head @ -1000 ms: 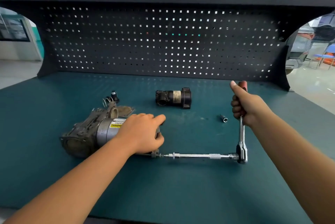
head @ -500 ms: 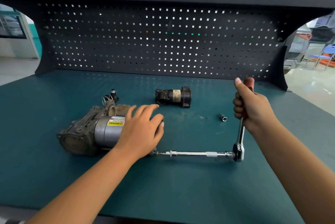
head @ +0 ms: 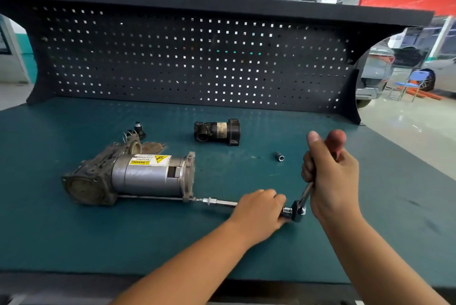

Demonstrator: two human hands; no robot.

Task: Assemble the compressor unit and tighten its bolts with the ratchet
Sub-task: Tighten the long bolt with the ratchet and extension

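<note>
Probably heavy, the compressor [head: 148, 176] needs no bracing: left hand [head: 259, 208] wraps the extension bar [head: 219, 202], right hand [head: 330, 176] clamps the ratchet [head: 299, 209].

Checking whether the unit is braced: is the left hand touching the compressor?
Apart. The head view shows the left hand gripping the extension bar near the ratchet, with bare bar between it and the compressor.
</note>
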